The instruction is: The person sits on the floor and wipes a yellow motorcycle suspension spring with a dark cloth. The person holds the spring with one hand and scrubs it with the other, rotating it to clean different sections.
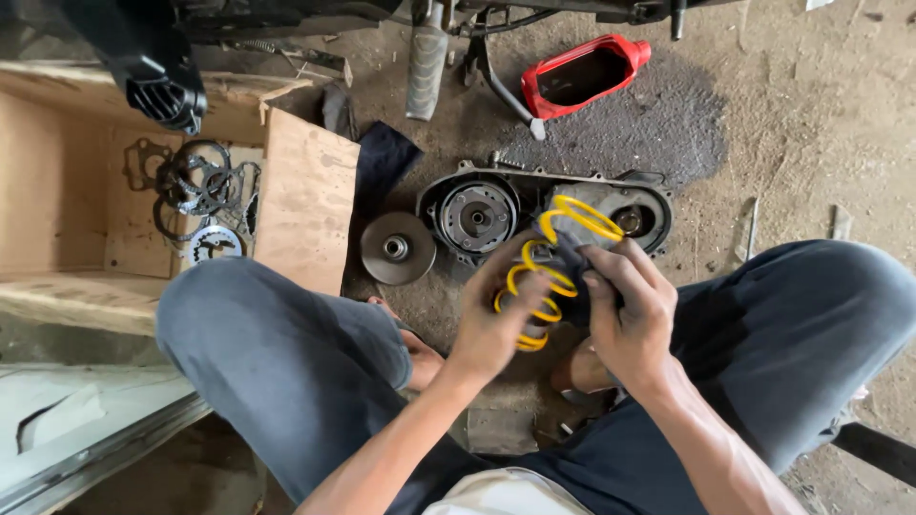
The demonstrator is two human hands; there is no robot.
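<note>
Left hand (pixel 491 319) hides yellow spring (pixel 549 272) lower coils.

A grey engine cover (pixel 544 205) with a round clutch assembly (pixel 475 217) seated in it is seen lying on the dirt floor (pixel 792 124), with a loose dark pulley disc (pixel 397 249) just beside its left end. A red cut-open plastic container (pixel 584 73) is placed farther back on a dark oil stain (pixel 658 119), near a tyre (pixel 426 62) and a stand. An open wooden crate (pixel 305 200) holding gaskets and sprockets (pixel 202 195) is set at the left, with a dark cloth (pixel 382 157) lying between crate and cover.
</note>
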